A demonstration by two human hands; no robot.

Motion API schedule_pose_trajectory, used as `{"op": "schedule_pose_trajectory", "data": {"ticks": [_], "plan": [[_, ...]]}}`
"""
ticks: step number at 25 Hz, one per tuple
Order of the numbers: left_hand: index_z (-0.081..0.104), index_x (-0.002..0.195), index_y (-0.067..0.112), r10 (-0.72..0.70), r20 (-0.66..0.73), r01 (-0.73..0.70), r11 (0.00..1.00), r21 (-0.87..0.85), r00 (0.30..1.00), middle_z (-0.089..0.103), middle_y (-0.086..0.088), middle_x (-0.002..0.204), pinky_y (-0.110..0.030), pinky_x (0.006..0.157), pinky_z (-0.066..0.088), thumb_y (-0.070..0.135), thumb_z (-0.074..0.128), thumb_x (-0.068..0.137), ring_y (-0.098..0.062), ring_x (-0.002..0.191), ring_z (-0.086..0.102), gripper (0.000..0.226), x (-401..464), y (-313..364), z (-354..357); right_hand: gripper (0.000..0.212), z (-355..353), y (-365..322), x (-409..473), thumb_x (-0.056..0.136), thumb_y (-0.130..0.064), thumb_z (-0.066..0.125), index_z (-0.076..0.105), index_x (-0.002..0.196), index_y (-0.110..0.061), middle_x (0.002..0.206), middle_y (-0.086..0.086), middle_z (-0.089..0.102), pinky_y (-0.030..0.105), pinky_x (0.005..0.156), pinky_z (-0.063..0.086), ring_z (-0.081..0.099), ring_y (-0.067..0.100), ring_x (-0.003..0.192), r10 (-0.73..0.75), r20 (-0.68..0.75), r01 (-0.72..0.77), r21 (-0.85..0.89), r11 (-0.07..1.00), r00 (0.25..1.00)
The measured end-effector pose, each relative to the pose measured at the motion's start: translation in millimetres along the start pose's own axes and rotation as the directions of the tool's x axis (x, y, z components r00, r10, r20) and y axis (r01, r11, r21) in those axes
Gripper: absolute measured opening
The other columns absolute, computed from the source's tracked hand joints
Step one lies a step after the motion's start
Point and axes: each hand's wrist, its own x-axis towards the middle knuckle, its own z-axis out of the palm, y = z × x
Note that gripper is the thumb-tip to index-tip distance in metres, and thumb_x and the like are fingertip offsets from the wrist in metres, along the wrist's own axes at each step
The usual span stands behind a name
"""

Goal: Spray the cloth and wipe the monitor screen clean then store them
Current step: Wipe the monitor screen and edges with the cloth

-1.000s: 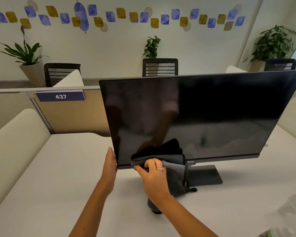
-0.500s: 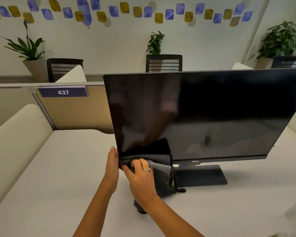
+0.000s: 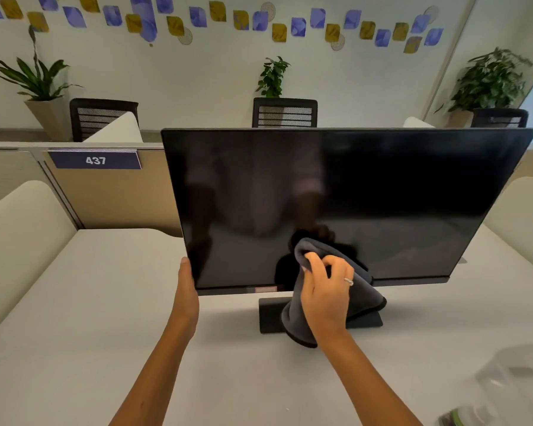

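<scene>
The right hand (image 3: 325,290) is clenched on a bunched grey cloth (image 3: 336,299), pressing its upper fold against the lower middle of the monitor (image 3: 348,204) screen, at about 6 o'clock on the glass. The rest of the cloth hangs down in front of the bottom bezel and over the stand (image 3: 270,316). The left hand (image 3: 186,285) grips the monitor's lower left corner, at roughly 8 o'clock, thumb on the side edge; its fingers are hidden behind the panel. The monitor stands on the table (image 3: 74,318), screen dark and reflecting the person's arms.

This looks like the wiping step, with storing not yet begun. To do it well, the left hand should brace the frame so the panel does not rock or swivel under the strokes. Pressure ought to be light and even; a hard push could flex the panel. Spreading the cloth flatter under the palm would likely cover more glass than the present bunch, and would keep the ring off the screen. Overlapping passes from 9 o'clock to 3 o'clock, working up row by row towards 12, should avoid missed strips. The dangling tail may drag on the stand, so gathering it in would help.

A blurred, pale object at the frame's 4 o'clock may be the spray bottle; I cannot tell.
</scene>
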Motion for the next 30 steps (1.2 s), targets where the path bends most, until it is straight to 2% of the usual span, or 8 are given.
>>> {"op": "schedule_pose_trajectory", "data": {"ticks": [4, 7, 17, 20, 22, 25, 27, 30], "plan": [[0.029, 0.144, 0.028, -0.017, -0.02, 0.017, 1.0, 0.022, 1.0, 0.037, -0.004, 0.148, -0.031, 0.1, 0.028, 0.051, 0.018, 0.097, -0.026, 0.135, 0.033, 0.053, 0, 0, 1, 0.031, -4, 17, -14, 0.069, -0.003, 0.08, 0.071, 0.099, -0.003, 0.086, 0.017, 0.064, 0.032, 0.065, 0.056, 0.061, 0.033, 0.081, 0.0, 0.044, 0.002, -0.055, 0.998, 0.999], [0.027, 0.145, 0.027, -0.046, -0.022, 0.047, 0.998, 0.049, 0.999, 0.033, -0.005, 0.15, -0.038, 0.108, 0.026, 0.051, 0.018, 0.097, -0.028, 0.137, 0.031, 0.055, 0, 0, 1, 0.03, -2, 18, -26, 0.066, -0.003, 0.083, 0.074, 0.094, -0.007, 0.084, 0.013, 0.065, 0.032, 0.066, 0.056, 0.062, 0.033, 0.083, -0.021, 0.101, 0.024, -0.031, 0.999, 0.995], [0.026, 0.146, 0.025, -0.047, -0.049, 0.048, 0.999, 0.018, 0.998, 0.031, -0.006, 0.151, -0.037, 0.109, 0.024, 0.049, 0.02, 0.098, -0.027, 0.138, 0.029, 0.054, 1, 1, 7, 0.025, 9, -4, -37, 0.063, -0.015, 0.087, 0.076, 0.086, -0.015, 0.084, 0.005, 0.068, 0.029, 0.068, 0.056, 0.065, 0.028, 0.087, -0.18, 0.245, 0.167, 0.073, 0.983, 0.953], [0.036, 0.14, 0.01, -0.071, -0.241, 0.11, 0.982, 0.152, 0.968, 0.039, -0.016, 0.145, -0.04, 0.108, 0.03, 0.033, 0.029, 0.101, -0.034, 0.132, 0.037, 0.046, 8, 8, 17, 0.024, 5, 0, -33, 0.064, -0.018, 0.086, 0.076, 0.086, -0.019, 0.085, 0.004, 0.068, 0.028, 0.07, 0.056, 0.065, 0.026, 0.086, -0.214, 0.274, 0.199, 0.084, 0.976, 0.937], [0.04, 0.135, 0.005, 0.146, -0.433, 0.02, 0.934, 0.356, 0.89, 0.038, -0.018, 0.144, -0.045, 0.106, 0.033, 0.025, 0.033, 0.1, -0.035, 0.131, 0.037, 0.041, 3, 15, 27, 0.025, 0, 5, -30, 0.063, -0.016, 0.086, 0.076, 0.086, -0.019, 0.084, 0.003, 0.068, 0.028, 0.07, 0.057, 0.065, 0.024, 0.084, -0.22, 0.284, 0.202, 0.092, 0.975, 0.933], [0.031, 0.14, 0.017, 0.562, -0.312, -0.352, 0.773, 0.528, 0.766, 0.022, -0.008, 0.152, -0.046, 0.111, 0.028, 0.034, 0.033, 0.094, -0.028, 0.14, 0.021, 0.048, -25, 31, 48, 0.025, -10, 22, -23, 0.063, -0.013, 0.086, 0.075, 0.085, -0.017, 0.083, 0.004, 0.068, 0.024, 0.066, 0.056, 0.064, 0.023, 0.08, -0.172, 0.263, 0.149, 0.104, 0.983, 0.949], [0.024, 0.143, 0.018, 0.779, -0.081, -0.548, 0.506, 0.666, 0.622, 0.012, -0.007, 0.156, -0.043, 0.116, 0.016, 0.038, 0.031, 0.095, -0.025, 0.144, 0.009, 0.053, -38, 49, 66, 0.026, -18, 40, -19, 0.064, -0.012, 0.086, 0.075, 0.088, -0.015, 0.084, 0.006, 0.067, 0.022, 0.062, 0.055, 0.063, 0.023, 0.08, -0.123, 0.248, 0.101, 0.101, 0.99, 0.961], [0.015, 0.148, 0.012, 0.884, 0.177, -0.675, 0.188, 0.714, 0.433, 0.006, -0.014, 0.157, -0.045, 0.118, 0.002, 0.039, 0.027, 0.096, -0.029, 0.145, -0.002, 0.059, -52, 88, 102, 0.027, -30, 70, -12, 0.066, -0.008, 0.085, 0.075, 0.091, -0.01, 0.086, 0.009, 0.066, 0.02, 0.06, 0.051, 0.061, 0.025, 0.08, -0.02, 0.219, 0.01, 0.047, 0.999, 0.975]]}}
